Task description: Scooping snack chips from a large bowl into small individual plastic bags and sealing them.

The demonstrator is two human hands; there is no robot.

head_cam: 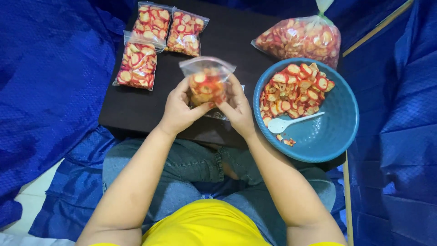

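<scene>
Head view: both the left hand (178, 108) and right hand (236, 108) pinch a small bag of chips (207, 82) above the table's (132, 107) near edge; light, crinkly, contents brittle, best gripped by its sides.

Low dark tabletop (136, 109), seen from above. Three small sealed clear bags of red-and-cream chips (157, 41) lie at its far left. A large tied bag of chips (300, 38) lies far right; a blue bowl (334, 132) sits just before it, overhanging the near right edge.
</scene>
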